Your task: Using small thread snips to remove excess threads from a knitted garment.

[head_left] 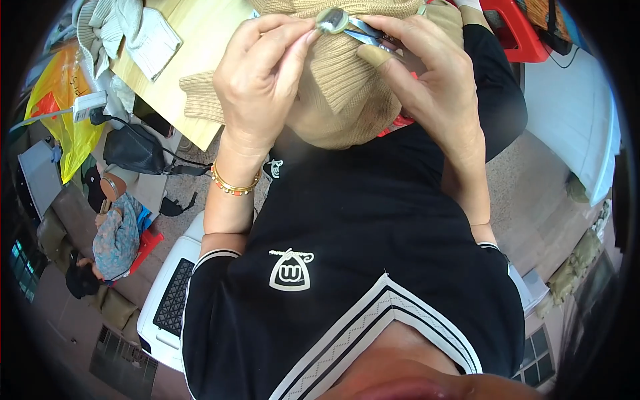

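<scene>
Pinched between the thumb and fingers of my left hand (260, 77) is a small round disc (331, 21) with a pale greenish rim and a dark, shiny middle; its kind is unclear. My right hand (437, 73) is closed on a pair of small thread snips (365, 33), whose blades point left towards the disc. A tan covering (375, 56) sits on the right thumb tip. Under both hands a tan ribbed knit garment (343, 73) lies bunched over my lap, and one ribbed part reaches left onto the table.
A light wooden table (193, 40) stands at the far left with pale knit pieces (150, 43) on it. Beside it are a yellow plastic bag (57, 127) and a black bag (133, 148). Another person (117, 237) sits at the left. A red stool (523, 33) is at the far right.
</scene>
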{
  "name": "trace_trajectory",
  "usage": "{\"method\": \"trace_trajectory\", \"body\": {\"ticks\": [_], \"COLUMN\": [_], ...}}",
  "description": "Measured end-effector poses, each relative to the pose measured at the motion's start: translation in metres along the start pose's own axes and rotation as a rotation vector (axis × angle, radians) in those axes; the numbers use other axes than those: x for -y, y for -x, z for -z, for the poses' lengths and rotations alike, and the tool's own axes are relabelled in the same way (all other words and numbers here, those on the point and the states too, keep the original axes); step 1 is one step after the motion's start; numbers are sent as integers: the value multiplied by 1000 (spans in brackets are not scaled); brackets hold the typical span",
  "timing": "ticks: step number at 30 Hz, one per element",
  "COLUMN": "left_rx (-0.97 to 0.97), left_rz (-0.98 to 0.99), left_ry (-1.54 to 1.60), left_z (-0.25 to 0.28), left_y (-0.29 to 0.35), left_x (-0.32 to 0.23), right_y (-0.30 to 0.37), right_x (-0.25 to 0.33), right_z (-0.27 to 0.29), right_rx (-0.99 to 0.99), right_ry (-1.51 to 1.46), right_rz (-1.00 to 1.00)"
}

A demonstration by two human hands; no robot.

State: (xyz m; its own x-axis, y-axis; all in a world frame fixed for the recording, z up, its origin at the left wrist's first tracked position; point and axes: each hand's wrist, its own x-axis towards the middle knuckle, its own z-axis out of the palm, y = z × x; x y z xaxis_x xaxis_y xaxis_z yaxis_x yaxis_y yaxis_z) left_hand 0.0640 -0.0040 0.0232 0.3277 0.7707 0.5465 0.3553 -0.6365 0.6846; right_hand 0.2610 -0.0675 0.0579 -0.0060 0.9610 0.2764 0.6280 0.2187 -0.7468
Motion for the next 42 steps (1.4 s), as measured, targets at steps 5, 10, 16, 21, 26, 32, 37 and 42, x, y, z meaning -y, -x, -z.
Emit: {"method": "trace_trajectory", "body": {"ticks": [5,10,16,21,26,32,37,42], "left_rx": [-92,-50,68,54,8,11,93,31], "left_rz": [-114,-330,-302,-280,-157,-88,-103,-109], "left_ry": [-91,-168,-81,-60,126,247,284,255], "left_z": [3,8,4,3,-5,-3,0,-5], "left_y": [3,-8,-18,-15,-9,-7,-7,-4], "left_x": [-2,0,-4,5,8,8,8,9], "right_y": [-4,-22,-34,-29,-24,-24,-26,-27], "right_x": [5,-18,25,-14,-14,32,37,36], "right_z": [-2,-12,39,11,5,30,28,27], "right_rx": [-3,-101,242,-162,-207,85,115,102], "right_ry": [-24,-212,-265,-339,-200,117,173,86], "right_rz": [15,317,-152,514,540,127,60,113]}}
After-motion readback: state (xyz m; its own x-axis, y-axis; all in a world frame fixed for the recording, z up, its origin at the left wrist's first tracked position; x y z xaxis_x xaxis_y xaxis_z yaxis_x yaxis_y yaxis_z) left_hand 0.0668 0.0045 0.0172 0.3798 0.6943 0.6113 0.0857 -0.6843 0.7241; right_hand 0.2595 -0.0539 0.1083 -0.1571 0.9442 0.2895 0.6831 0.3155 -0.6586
